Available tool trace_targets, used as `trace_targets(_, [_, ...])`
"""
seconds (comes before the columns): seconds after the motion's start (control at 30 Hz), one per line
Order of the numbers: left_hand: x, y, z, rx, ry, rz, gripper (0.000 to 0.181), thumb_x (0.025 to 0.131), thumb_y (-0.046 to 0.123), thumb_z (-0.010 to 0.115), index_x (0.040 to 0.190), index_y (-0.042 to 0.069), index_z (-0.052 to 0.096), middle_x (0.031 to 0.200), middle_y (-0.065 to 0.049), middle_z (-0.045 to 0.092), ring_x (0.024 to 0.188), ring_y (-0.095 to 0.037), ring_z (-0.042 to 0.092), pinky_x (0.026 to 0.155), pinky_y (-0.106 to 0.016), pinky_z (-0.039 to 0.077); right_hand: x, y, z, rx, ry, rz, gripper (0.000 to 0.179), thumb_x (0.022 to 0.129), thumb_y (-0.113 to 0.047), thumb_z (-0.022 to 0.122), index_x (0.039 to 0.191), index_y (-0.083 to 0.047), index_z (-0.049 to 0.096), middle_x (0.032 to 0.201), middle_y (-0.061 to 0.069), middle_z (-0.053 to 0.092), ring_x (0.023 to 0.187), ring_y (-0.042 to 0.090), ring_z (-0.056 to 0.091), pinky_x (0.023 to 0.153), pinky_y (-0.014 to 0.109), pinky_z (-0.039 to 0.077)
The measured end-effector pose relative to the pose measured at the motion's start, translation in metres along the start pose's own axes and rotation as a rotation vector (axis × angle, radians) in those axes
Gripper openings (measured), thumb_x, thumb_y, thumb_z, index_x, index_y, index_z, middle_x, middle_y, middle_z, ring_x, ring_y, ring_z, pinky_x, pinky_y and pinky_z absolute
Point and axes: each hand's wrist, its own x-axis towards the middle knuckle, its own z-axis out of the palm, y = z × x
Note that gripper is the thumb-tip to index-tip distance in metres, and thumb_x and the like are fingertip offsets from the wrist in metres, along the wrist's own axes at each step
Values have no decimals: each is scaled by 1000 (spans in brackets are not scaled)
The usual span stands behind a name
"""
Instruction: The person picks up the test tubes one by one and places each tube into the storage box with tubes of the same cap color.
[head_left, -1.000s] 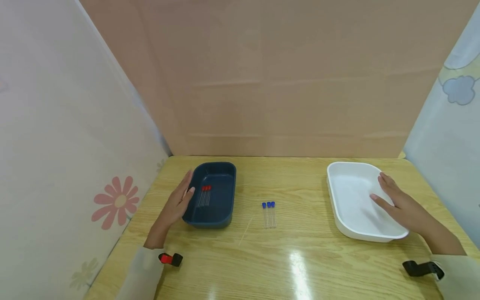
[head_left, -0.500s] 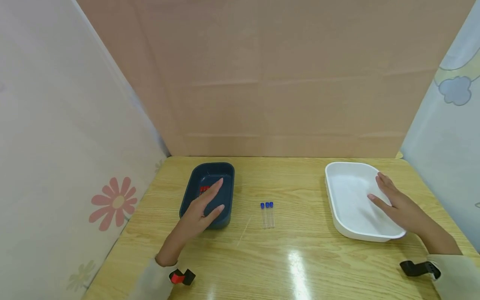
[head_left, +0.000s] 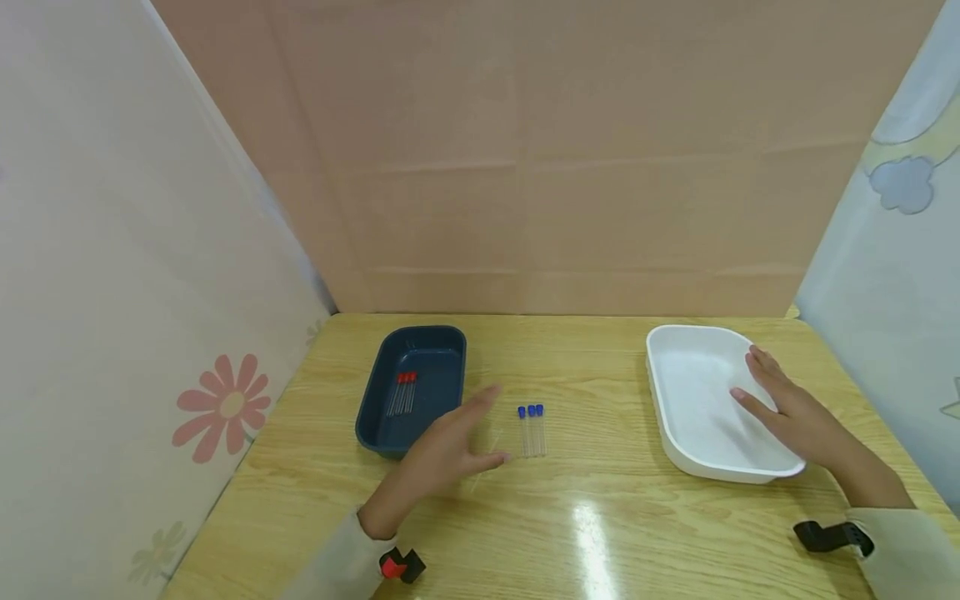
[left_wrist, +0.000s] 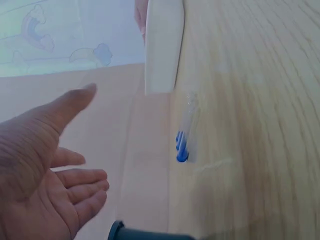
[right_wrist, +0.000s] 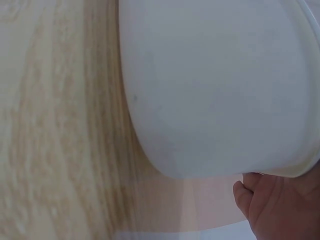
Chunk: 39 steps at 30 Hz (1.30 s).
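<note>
My left hand (head_left: 442, 450) is over the table between the dark blue tray (head_left: 408, 446) and three blue-capped clear test tubes (head_left: 533, 433), thumb and fingers spread. It holds nothing; the tubes lie side by side just right of its fingertips. In the left wrist view, the blue caps (left_wrist: 181, 150) are apart from the fingers. Several red-capped tubes (head_left: 402, 396) lie inside the dark tray. My right hand (head_left: 802, 421) is at the right rim of the white tray (head_left: 705, 400), thumb over its inside. In the right wrist view, that hand's fingers (right_wrist: 245, 200) show beyond the tray wall.
The wooden table (head_left: 585, 358) ends at a brown paper backdrop (head_left: 525, 208). Patterned cloth (head_left: 97, 292) hangs at the left, another at the right. A light glare streak marks the table's front part.
My left hand has left the dark tray's left side and crossed over it rightward to near the blue-capped tubes, uncovering the red-capped ones. My right hand stays at the white tray.
</note>
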Motion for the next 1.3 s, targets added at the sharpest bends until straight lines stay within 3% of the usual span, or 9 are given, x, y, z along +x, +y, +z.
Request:
trace_targets(0.17, [6, 5, 13, 41, -94, -87, 102, 87, 42, 81, 163, 12, 21, 166, -7, 25, 150, -23, 30, 113, -45, 39, 0, 0, 3, 13, -4, -1, 77, 108, -26, 51, 162, -3, 1, 168, 18, -10, 151, 46, -10, 115, 67, -7])
trace_targets(0.47, [21, 11, 16, 163, -208, -99, 107, 84, 37, 84, 162, 6, 18, 168, -10, 19, 151, -24, 27, 112, -40, 41, -1, 0, 2, 6, 3, 5, 77, 108, -26, 51, 162, -5, 1, 168, 18, -9, 151, 48, -8, 117, 64, -8])
trace_targets(0.6, [30, 8, 18, 171, -235, -123, 107, 82, 37, 85, 162, 4, 20, 168, -11, 19, 150, -26, 30, 108, -41, 44, 0, 0, 2, 9, -1, 10, 77, 108, -27, 51, 162, -7, 0, 168, 17, -10, 151, 48, -9, 115, 68, -6])
trace_targets(0.8, [38, 8, 22, 143, -261, -144, 108, 81, 37, 86, 161, 2, 22, 167, -12, 20, 151, -26, 28, 114, -44, 37, 1, -1, 2, 10, -4, 12, 77, 108, -27, 51, 162, -7, 0, 168, 16, -10, 152, 45, -11, 116, 67, -6])
trace_targets(1.3, [44, 4, 36, 109, -286, -176, 103, 82, 39, 85, 159, 2, 27, 167, -12, 22, 150, -27, 29, 115, -46, 36, 1, -1, -1, -10, 7, 3, 76, 108, -27, 50, 162, -5, 1, 168, 17, -9, 151, 47, -8, 117, 66, -5])
